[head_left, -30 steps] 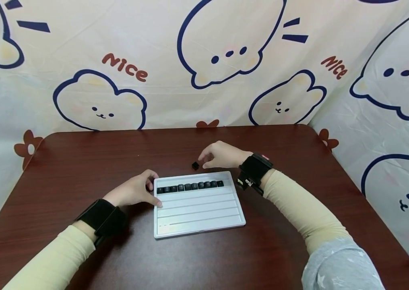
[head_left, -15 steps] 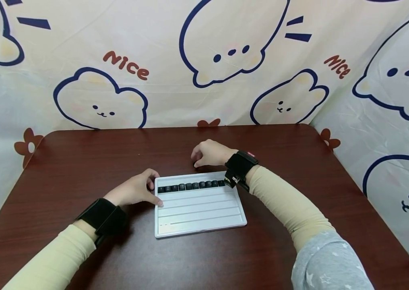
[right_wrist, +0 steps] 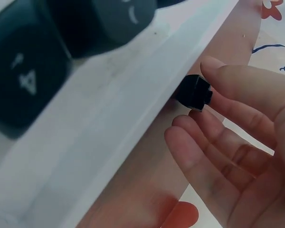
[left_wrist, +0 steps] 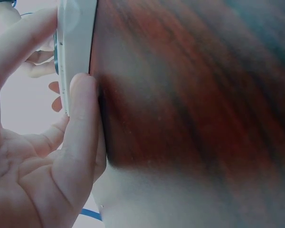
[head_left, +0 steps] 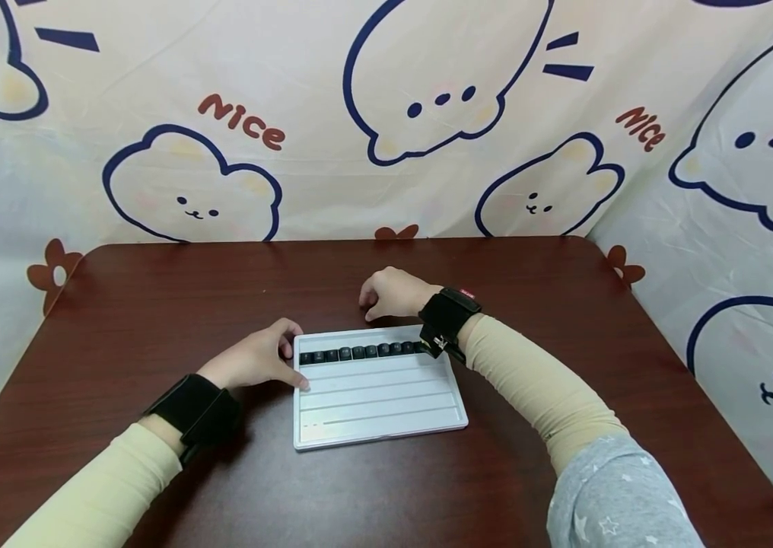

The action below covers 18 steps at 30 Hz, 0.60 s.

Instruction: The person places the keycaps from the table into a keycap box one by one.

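Note:
A white tray (head_left: 376, 403) with raised ridges lies on the table, a row of several black keycaps (head_left: 358, 352) along its far side. My left hand (head_left: 259, 356) grips the tray's left edge, thumb on the near side and fingers at the far corner. Beyond the far edge, my right hand (head_left: 396, 293) is bent down to the table. In the right wrist view, a loose black keycap (right_wrist: 194, 92) sits between its thumb and fingers, beside the tray's rim; in the head view the hand hides it. One keycap in the row shows a 4.
The dark brown wooden table (head_left: 188, 304) spreads around the tray. A pale cloth (head_left: 332, 198) with cartoon shapes hangs behind the table and on its right. Black bands (head_left: 205, 411) wrap both wrists.
My right hand has moved left onto the loose keycap, which showed on the table a second ago and is now covered in the head view. The left hand still holds the tray.

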Available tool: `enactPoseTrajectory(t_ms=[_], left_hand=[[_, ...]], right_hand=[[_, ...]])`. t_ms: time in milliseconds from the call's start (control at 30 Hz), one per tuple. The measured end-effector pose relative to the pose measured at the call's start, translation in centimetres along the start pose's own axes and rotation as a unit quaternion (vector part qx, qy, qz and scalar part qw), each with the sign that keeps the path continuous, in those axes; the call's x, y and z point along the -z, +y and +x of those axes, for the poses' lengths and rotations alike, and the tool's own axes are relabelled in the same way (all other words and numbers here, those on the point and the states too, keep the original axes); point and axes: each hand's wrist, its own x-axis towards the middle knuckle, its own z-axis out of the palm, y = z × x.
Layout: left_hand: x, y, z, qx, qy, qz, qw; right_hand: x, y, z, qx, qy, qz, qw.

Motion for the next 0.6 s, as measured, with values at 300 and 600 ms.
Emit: enactPoseTrajectory(t_ms=[300, 600], left_hand=[[0.01, 0.16, 0.05, 0.002, 0.0, 0.005, 1.0], [0.16, 0.12, 0.11, 0.003, -0.002, 0.005, 1.0]], right_hand=[[-0.46, 0.36, 0.12, 0.004, -0.005, 0.003, 1.0], [-0.5, 0.84, 0.04, 0.018, 0.005, 0.015, 1.0]])
